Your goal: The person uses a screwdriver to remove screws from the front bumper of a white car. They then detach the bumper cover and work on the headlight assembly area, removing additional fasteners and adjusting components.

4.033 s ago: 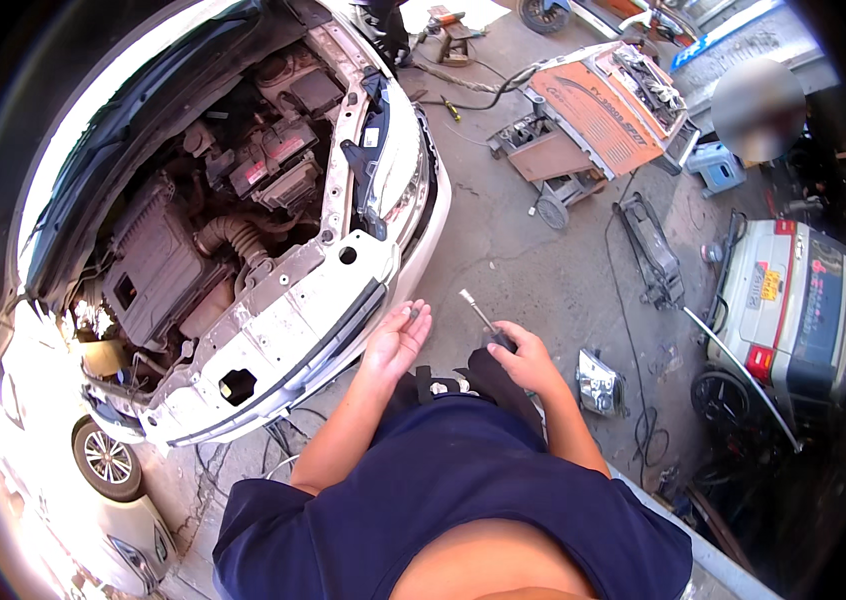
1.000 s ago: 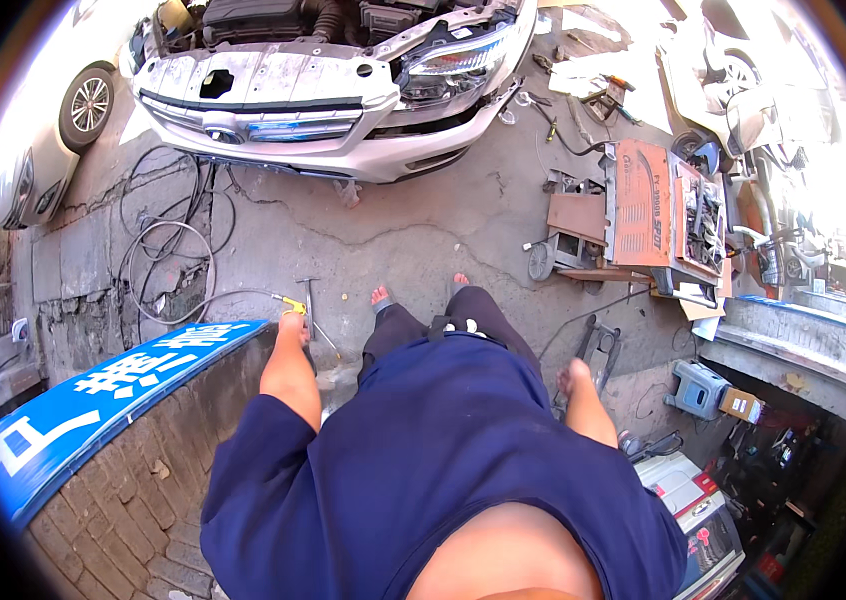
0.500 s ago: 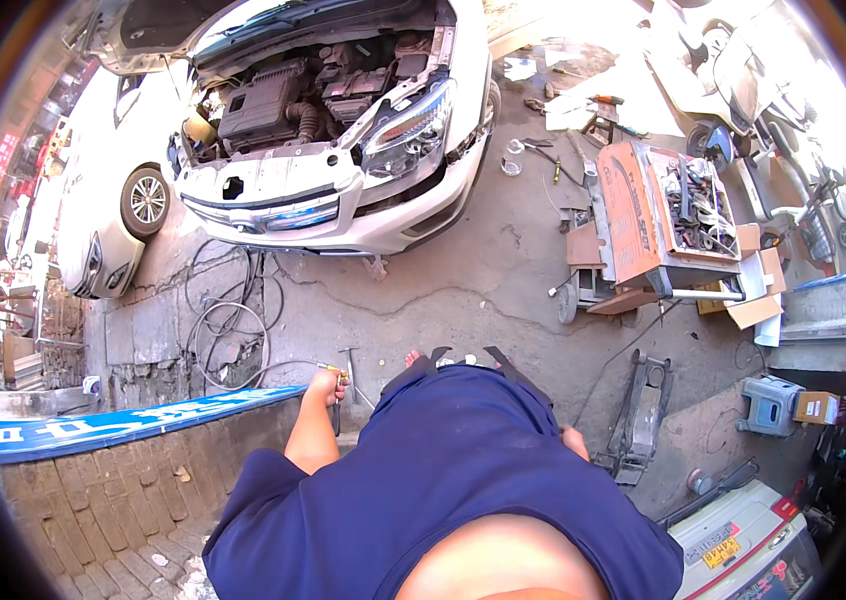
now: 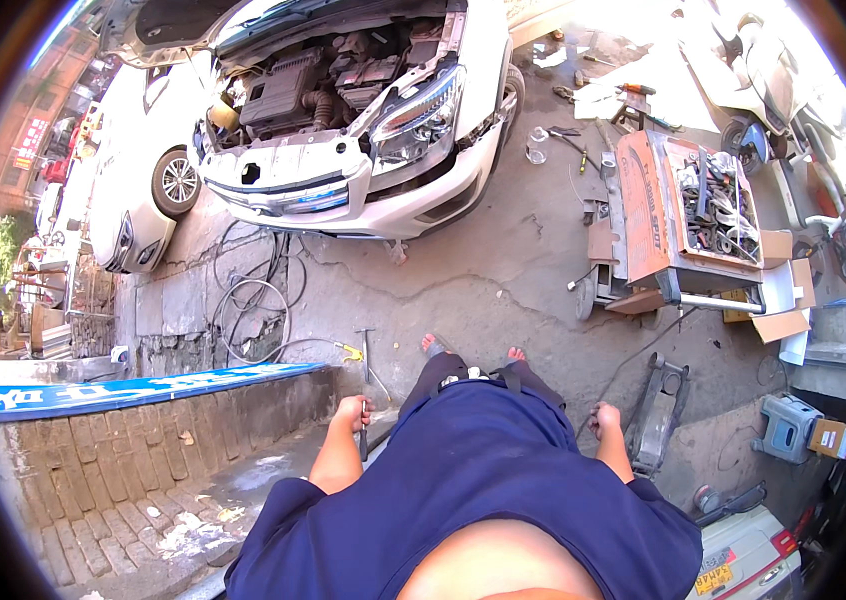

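Observation:
My left hand (image 4: 352, 411) hangs beside the low wall, its fingers closed round a slim dark-handled tool (image 4: 363, 442) that points down; its exact kind does not show. Just beyond that hand a yellow air blow gun (image 4: 351, 352) on a grey hose lies by a T-handled metal tool (image 4: 365, 346), apart from my fingers. My right hand (image 4: 603, 418) hangs at my right side with its fingers curled in; whatever they hold, if anything, is hidden. Ahead stands a white car (image 4: 383, 215) with its hood up and engine (image 4: 288, 95) exposed.
Coiled hoses (image 4: 255, 318) lie on the cracked ground at left. A blue sign board (image 4: 143, 390) tops the brick wall. On the right are a tool cart (image 4: 643, 215) heaped with tools, a floor jack (image 4: 659, 415), a blue-grey stool (image 4: 786, 430) and a parked vehicle (image 4: 758, 555).
My left hand has let go of the blow gun and moved back toward me, keeping the dark-handled tool. My right hand has swung outward into fuller view. The whole view has shifted slightly.

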`<state>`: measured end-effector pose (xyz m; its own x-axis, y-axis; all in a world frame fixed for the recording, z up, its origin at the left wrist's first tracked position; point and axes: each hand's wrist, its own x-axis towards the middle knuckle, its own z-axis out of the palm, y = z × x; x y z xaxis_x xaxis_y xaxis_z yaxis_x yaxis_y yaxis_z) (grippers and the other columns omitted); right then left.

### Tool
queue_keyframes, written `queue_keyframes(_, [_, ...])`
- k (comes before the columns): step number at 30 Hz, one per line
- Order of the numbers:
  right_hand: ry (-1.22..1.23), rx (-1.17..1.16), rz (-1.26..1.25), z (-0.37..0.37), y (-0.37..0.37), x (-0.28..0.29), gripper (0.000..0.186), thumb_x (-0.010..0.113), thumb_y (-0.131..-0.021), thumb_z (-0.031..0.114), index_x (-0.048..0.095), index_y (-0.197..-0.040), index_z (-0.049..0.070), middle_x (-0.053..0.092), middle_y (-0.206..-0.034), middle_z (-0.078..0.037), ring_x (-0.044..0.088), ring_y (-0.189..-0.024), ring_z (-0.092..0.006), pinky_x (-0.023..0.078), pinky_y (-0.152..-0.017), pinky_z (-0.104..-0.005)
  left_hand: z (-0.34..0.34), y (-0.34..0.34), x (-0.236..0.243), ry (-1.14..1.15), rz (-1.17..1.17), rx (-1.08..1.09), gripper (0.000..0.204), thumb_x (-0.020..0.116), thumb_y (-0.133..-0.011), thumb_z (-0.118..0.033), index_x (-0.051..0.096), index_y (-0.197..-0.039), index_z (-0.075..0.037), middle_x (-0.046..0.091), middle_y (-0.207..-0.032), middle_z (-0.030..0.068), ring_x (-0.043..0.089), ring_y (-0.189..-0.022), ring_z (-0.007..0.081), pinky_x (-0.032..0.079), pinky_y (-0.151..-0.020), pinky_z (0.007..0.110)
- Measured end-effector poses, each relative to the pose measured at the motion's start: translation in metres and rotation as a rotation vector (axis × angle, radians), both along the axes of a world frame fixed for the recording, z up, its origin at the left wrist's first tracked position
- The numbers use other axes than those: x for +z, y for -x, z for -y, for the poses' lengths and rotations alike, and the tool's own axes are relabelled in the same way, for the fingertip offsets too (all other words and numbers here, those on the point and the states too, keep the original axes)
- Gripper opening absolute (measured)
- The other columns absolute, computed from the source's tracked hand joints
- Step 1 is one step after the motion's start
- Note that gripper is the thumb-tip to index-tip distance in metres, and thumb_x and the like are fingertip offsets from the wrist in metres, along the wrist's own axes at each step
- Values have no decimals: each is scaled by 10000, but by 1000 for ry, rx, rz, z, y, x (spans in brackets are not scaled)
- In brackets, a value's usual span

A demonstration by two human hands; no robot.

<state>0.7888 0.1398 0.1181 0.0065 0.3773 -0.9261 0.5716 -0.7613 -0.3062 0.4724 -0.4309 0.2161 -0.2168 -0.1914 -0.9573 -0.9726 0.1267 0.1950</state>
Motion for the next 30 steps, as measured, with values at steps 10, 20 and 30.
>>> queue_keyframes(10, [148,219,105,-6,-3,15,141,518,-933,217,541,-919,79,576,-727,-76,460,-524,-152,441,-494,-358,23,-92,-21,4,182,54,179,454,-964,-171,530,-995,-12,578,-760,123,383,-529,122,314,-440,278])
queue_keyframes(20, [37,334,61,-34,19,41,136,527,-938,221,525,-986,93,569,-770,-60,455,-534,-142,428,-482,-335,-21,-39,-12,52,-183,-110,197,466,-980,-165,547,-1041,4,602,-802,132,401,-500,118,346,-425,289])
queue_keyframes(30, [15,306,55,-49,-20,28,134,514,-931,210,548,-957,84,570,-741,-55,453,-530,-150,428,-486,-348,-29,-81,-32,-23,-74,-68,234,501,-1008,-232,562,-888,-41,571,-715,87,454,-557,153,372,-472,314])
